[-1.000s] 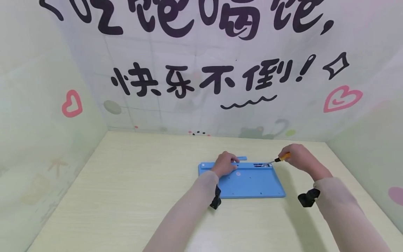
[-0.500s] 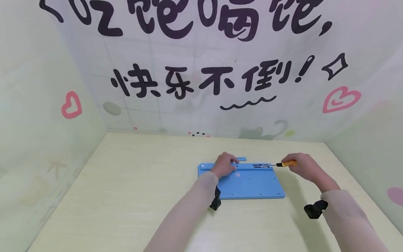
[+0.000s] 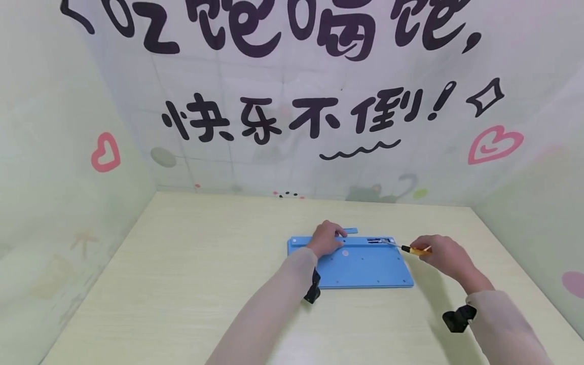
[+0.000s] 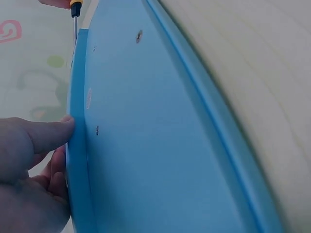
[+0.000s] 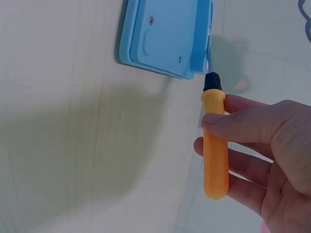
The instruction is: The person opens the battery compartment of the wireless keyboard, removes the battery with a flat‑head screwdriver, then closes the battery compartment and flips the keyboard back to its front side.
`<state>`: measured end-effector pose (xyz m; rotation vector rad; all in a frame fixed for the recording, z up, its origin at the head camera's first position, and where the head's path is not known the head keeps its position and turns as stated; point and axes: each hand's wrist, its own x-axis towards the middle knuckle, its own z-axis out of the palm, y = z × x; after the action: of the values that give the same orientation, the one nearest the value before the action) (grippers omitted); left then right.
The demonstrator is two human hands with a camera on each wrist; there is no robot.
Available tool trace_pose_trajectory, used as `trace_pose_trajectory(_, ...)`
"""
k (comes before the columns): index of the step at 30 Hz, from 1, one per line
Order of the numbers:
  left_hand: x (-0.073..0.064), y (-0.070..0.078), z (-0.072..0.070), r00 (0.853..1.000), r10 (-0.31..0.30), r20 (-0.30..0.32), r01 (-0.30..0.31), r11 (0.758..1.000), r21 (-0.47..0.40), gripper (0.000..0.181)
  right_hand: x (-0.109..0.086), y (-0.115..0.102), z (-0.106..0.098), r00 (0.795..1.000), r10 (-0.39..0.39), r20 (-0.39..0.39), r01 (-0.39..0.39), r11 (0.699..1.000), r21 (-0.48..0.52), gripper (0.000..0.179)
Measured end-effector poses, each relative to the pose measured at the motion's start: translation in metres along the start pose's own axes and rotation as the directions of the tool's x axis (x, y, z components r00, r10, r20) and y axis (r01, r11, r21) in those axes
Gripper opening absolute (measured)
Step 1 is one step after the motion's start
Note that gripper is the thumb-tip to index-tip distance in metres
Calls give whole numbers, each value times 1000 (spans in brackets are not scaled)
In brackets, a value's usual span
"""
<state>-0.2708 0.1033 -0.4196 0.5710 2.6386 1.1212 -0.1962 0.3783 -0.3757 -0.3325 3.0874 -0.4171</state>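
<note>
A blue keyboard [image 3: 369, 268] lies underside up on the table, screws and a round sticker showing. Along its raised far bar an uncovered battery compartment [image 3: 377, 240] shows metal contacts at the right end. My left hand [image 3: 326, 238] grips this bar, thumb [image 4: 54, 133] on top and fingers curled behind. In my right hand [image 3: 447, 256] is a screwdriver [image 5: 215, 145] with an orange handle and black collar, pinched by thumb and fingers. Its thin shaft slants over the keyboard's right end, the tip at the compartment. The tip's exact contact is hidden in the right wrist view.
A small blue strip, like a battery cover [image 3: 350, 230], lies just behind the keyboard. The pale wooden table [image 3: 182, 284] is bounded by printed walls [image 3: 255, 167] at the back and both sides.
My right hand has moved down and slightly right, nearer me, with the screwdriver tilting from handle-high to handle-low. My left hand and the keyboard have stayed in place.
</note>
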Motion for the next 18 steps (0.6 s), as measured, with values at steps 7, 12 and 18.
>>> trace_pose_trajectory(7, 4, 9, -7, 997, 24, 68, -33, 990, 138, 20, -6, 1, 8, 998, 17, -53, -17, 1000, 3, 24)
trace_pose_trajectory(12, 6, 15, -12, 994, 27, 110, -46, 983, 179, 21, -9, 0, 12, 997, 29, -69, -28, 1000, 9, 24)
trace_pose_trajectory(18, 8, 26, -18, 989, 41, 142, -71, 974, 213, 23, -15, 1, 13, 995, 43, -86, -41, 999, 34, 26)
